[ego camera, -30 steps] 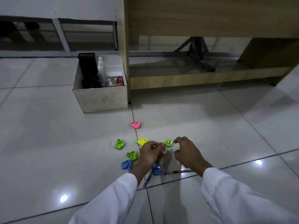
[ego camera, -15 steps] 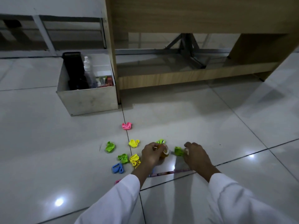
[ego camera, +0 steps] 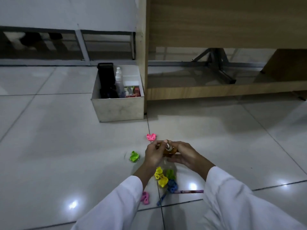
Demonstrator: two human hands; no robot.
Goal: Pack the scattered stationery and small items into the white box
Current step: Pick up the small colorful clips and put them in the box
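From the head view, your left hand (ego camera: 153, 152) and your right hand (ego camera: 186, 155) meet just below the middle of the frame, raised over the glossy grey tiled floor (ego camera: 49, 146), and between them you hold a small amber roll of tape (ego camera: 169, 149). Your left fingers curl round its left side, the fingertips pinching at its top edge; your right fingers wrap its right side with the thumb lying underneath. The open white cardboard box (ego camera: 118, 110) stands on the floor above centre, its right wall touching the upright of the brown wooden desk (ego camera: 216, 22); inside it stand a tall black object (ego camera: 106, 78) and a white spray bottle (ego camera: 118, 77), with small red and green items to their right that are too blurred to name. Scattered clips lie on the tiles: a pink one (ego camera: 151, 136) just above your hands, a green one (ego camera: 134, 156) left of your left hand, and below your wrists a close cluster of yellow clips (ego camera: 160, 177), a green clip (ego camera: 170, 174) and a blue clip (ego camera: 172, 185). Another pink clip (ego camera: 145, 198) lies beside your left sleeve, and a thin pinkish pencil (ego camera: 189, 191) lies flat toward your right sleeve.
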